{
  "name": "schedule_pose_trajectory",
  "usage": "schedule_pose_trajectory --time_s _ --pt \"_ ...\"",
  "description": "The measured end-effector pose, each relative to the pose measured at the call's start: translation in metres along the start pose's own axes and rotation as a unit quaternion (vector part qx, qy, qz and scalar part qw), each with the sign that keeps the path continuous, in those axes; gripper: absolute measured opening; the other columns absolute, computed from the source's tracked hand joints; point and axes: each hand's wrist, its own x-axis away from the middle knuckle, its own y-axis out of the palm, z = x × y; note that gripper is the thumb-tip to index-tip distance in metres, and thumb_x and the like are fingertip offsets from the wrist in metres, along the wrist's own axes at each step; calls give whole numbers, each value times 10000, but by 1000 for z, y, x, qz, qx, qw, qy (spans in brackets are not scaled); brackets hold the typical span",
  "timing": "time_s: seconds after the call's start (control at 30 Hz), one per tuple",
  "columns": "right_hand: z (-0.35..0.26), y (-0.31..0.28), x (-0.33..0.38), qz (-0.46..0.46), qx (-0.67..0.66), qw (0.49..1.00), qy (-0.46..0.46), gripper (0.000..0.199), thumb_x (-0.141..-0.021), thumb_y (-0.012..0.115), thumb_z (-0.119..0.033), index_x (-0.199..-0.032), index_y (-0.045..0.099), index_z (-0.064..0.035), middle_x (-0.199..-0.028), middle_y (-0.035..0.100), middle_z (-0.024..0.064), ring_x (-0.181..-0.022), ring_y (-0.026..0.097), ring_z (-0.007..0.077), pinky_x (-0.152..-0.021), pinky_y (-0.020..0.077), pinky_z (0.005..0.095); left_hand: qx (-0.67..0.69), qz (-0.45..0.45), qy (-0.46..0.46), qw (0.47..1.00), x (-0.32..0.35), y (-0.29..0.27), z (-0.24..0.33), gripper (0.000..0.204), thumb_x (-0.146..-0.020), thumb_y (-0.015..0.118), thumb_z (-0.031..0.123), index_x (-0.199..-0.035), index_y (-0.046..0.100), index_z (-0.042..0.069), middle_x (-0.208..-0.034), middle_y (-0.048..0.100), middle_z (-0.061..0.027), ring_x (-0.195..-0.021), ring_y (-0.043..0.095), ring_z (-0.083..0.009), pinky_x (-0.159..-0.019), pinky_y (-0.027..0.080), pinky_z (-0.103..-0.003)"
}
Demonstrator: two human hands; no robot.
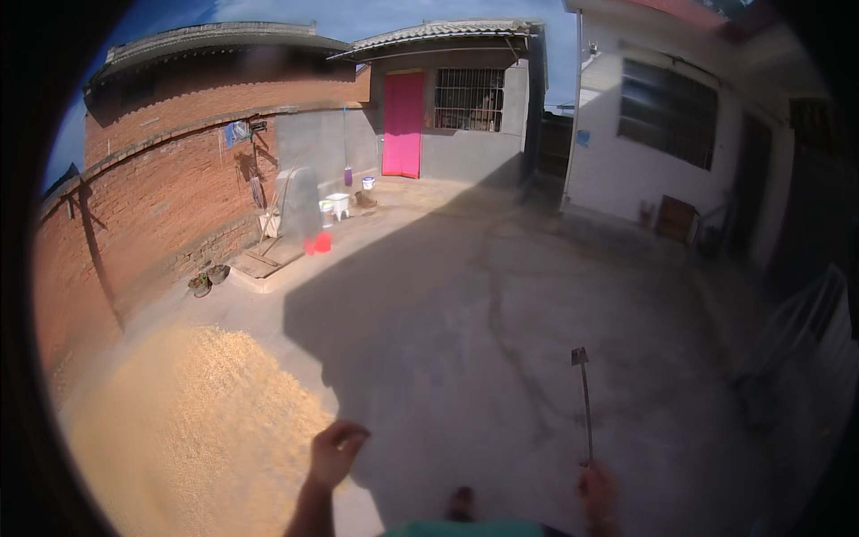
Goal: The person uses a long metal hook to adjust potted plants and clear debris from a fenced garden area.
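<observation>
My right hand [598,494], in shadow at the lower right, is closed around the lower end of a long thin-handled tool with a small square head [586,403]. The tool points up and away from me over the concrete; its exact kind is too small to tell. My left hand [336,452] is raised at the lower middle, beside the edge of a spread heap of yellow grain [233,394]. Its fingers are loosely bent with a gap to the thumb, and nothing shows in them. Part of my green clothing [465,530] and one foot [461,503] appear below.
A brick wall [161,188] runs along the left, with potted plants [208,279] at its foot. Farther off are a red plastic item [318,243], a white stool [338,204] and a pink door curtain [403,125]. A white building [595,170] and a pale metal frame [810,309] stand right.
</observation>
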Motion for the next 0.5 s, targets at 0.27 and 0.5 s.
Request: schedule_pose_trajectory --time_s 0.27,0.5 --pt "47 152 -336 -11 -104 989 106 223 -862 456 -130 -968 592 11 -557 460 -7 -443 376 53 -405 299 211 38 83 -40 995 -287 33 -119 95 -772 542 -63 -839 576 -4 -798 627 -87 -794 602 -149 -750 477 -268" --pt "50 340 -631 -145 -122 981 -49 252 -829 526 -80 -1062 566 7 -690 545 3 -553 463 44 -502 383 192 4 255 -26 967 -494 -1 -206 77 -808 510 -12 -863 554 20 -767 586 -60 -759 571 -138 -742 463 -274"
